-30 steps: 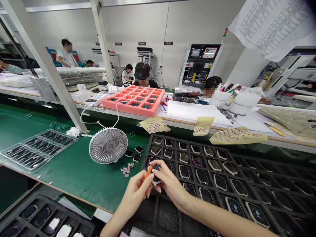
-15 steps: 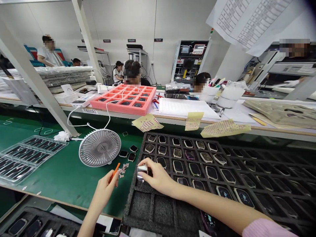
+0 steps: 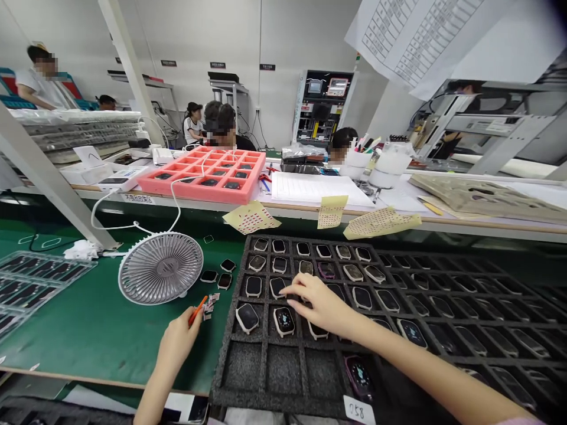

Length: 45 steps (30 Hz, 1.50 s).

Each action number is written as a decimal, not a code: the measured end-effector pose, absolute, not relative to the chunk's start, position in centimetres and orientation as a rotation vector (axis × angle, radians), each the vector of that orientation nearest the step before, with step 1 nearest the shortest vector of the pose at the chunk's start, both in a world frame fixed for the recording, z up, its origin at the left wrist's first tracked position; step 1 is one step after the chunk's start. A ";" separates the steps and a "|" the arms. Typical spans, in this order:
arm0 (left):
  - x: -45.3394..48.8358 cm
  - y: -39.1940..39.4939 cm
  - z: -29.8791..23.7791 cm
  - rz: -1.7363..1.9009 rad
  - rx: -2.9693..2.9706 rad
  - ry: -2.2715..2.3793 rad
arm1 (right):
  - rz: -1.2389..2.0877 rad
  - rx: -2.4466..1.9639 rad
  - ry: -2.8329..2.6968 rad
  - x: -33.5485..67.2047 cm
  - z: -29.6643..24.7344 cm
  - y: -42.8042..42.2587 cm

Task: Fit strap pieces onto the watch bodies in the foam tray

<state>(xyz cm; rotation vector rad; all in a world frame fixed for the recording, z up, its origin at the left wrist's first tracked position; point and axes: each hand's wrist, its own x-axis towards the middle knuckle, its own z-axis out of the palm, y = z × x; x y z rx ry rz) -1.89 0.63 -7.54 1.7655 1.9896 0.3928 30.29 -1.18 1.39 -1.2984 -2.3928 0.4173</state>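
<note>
My left hand (image 3: 179, 339) is closed on a thin orange tool (image 3: 197, 310), over the green mat beside a small pile of pale tabs (image 3: 209, 306). My right hand (image 3: 321, 307) reaches over a black foam tray (image 3: 283, 372) whose pockets hold several watch bodies. Its fingers are spread and rest on the watches in the third row, with nothing held. Two watch bodies (image 3: 284, 321) lie in the pockets just left of that hand.
A small white fan (image 3: 160, 275) lies on the green mat, with three loose watch bodies (image 3: 217, 275) beside it. A clear tray (image 3: 26, 283) sits at the far left. Behind are a pink foam tray (image 3: 208, 177), papers, yellow sticker sheets (image 3: 381, 223) and seated people.
My right hand has set the silver watch body down in the tray and moved right onto other watches. My left hand with the orange tool has drawn away to the left.
</note>
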 end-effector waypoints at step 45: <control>7.5 -4.5 0.2 0.678 1.410 0.981 | 1.802 -0.901 -0.985 24.8 0.6 -2.4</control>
